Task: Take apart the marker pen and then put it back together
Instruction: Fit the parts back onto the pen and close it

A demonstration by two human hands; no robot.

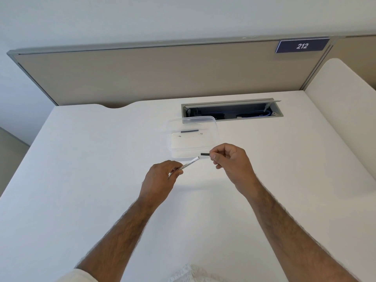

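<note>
White surface [81, 180], plain and matte, under both bare forearms. Left hand [160, 178] closed around the rear of a white marker barrel [188, 164], grip tight on it, printed text along its side, open end angled up and to the right. Right hand [230, 159] pinched shut on a short black piece [204, 154], held level between thumb and fingertips, pointing left toward the barrel's open end. Small gap between barrel end and black piece, not touching. Both parts held above the surface, just in front of a clear plastic container [211, 121]. Inside the container, a dark slim part [189, 131] lying flat near the far side, plus two tiny bits beside it, too small to identify. Behind the container, a recessed cable tray [232, 111] with lid raised, blue cables inside. Beige partition [142, 74] at the back, with a dark blue sign [302, 45] reading 212 at upper right. Crumpled clear plastic [189, 274] at the bottom edge.
</note>
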